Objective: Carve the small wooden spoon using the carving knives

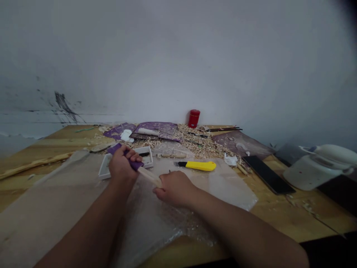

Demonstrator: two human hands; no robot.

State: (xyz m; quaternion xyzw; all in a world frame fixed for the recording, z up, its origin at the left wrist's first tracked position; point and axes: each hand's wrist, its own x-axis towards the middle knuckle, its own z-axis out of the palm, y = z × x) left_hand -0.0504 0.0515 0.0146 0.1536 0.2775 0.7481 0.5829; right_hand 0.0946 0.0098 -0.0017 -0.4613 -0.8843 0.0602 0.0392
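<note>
My left hand [122, 163] is wrapped round a purple sheet [135, 163] folded about a pale wooden stick [149, 176]. The stick slants down to the right, and its lower end is gripped by my right hand [175, 188]. Just behind my left hand sits a white tray [151, 156] with a dark item in it, partly hidden by the hand. A yellow utility knife [199, 166] lies on the plastic sheet [228, 190] beyond my right hand, its blade end pointing left.
Wood shavings [203, 149] and purple sheets [164, 128] spread along the back, near a red can [193, 118]. A black phone [267, 175] and a white lidded container [312, 171] stand at the right. A long wooden stick [36, 164] lies at the left.
</note>
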